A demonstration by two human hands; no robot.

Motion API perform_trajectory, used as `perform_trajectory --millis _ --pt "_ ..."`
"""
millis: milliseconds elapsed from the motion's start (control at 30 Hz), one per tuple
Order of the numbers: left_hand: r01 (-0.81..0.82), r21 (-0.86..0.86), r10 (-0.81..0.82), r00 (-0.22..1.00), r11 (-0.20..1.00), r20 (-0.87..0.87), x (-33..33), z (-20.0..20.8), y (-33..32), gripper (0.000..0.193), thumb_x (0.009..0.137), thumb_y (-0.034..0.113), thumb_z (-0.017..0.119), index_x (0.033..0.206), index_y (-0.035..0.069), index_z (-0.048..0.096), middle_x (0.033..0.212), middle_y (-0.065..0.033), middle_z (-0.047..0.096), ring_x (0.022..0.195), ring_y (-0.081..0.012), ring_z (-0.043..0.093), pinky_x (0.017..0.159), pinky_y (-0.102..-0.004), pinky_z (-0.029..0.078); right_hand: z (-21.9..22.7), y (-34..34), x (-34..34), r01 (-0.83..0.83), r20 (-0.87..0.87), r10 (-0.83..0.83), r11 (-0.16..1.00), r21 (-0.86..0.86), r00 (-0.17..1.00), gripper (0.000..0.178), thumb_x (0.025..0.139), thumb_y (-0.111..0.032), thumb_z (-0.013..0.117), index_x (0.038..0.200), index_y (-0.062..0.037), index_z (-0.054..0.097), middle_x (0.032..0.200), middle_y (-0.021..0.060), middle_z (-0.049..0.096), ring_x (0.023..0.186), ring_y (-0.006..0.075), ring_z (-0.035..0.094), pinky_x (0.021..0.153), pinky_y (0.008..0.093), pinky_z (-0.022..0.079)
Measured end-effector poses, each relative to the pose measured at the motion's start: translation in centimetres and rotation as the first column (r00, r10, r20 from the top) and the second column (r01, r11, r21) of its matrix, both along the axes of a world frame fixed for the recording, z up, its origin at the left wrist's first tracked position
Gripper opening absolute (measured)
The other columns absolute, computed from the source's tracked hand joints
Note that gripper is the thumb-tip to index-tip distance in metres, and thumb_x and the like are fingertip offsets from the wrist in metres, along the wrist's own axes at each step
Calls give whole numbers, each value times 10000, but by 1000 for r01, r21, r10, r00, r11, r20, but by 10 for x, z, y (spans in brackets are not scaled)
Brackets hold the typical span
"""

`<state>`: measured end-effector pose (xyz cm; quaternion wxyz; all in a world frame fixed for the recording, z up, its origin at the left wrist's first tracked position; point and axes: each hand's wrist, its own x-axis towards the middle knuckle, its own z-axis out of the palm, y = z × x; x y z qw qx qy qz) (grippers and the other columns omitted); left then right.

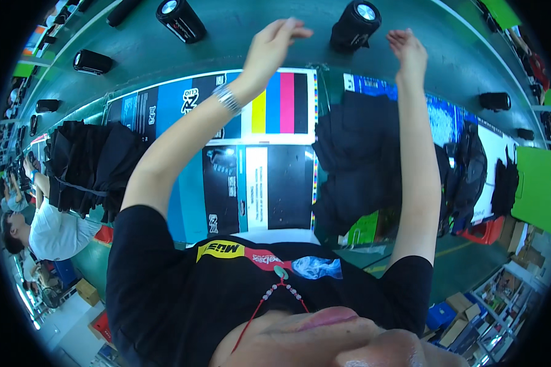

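Between my hands stands a black cylindrical speaker (351, 29) with a shiny silver round end. Its lower part looks wrapped in black cloth. My left hand (277, 41), with a silver band at the wrist, is raised to the left of it, apart from it, fingers stretched toward it. On the other side my right hand (409, 48) is also off the speaker, its fingers loosely bent and apart. Neither hand appears to hold anything. A stack of black cloth pieces (361, 140) lies on the printed sheets beneath my right forearm.
More black speakers stand along the green surface: one (181, 21) to the left, another (93, 62) farther left, one (494, 101) at right. A black cloth pile (86, 165) lies left on the table beside colourful printed sheets (288, 110). A person (55, 229) sits at far left.
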<state>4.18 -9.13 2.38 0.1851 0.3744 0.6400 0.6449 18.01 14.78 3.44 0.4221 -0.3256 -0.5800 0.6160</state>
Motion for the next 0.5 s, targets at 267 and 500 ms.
perform_trajectory --millis 267,500 --pt "794 -522 -818 503 310 279 91 51 -209 376 957 319 512 1173 19 581 1089 -107 644 985 -206 620 881 -338 476 83 -156 161 -646 379 571 757 100 728 122 907 -117 578 943 -5 614 914 61 639 869 136 604 807 261 470" --pt "675 -627 -800 585 388 135 149 45 -291 353 876 172 605 1177 1 539 1040 -164 577 964 -322 571 819 -382 462 56 -266 251 -943 621 749 328 -45 231 432 727 -36 699 1134 -21 556 1112 148 574 1050 318 559 929 378 439"
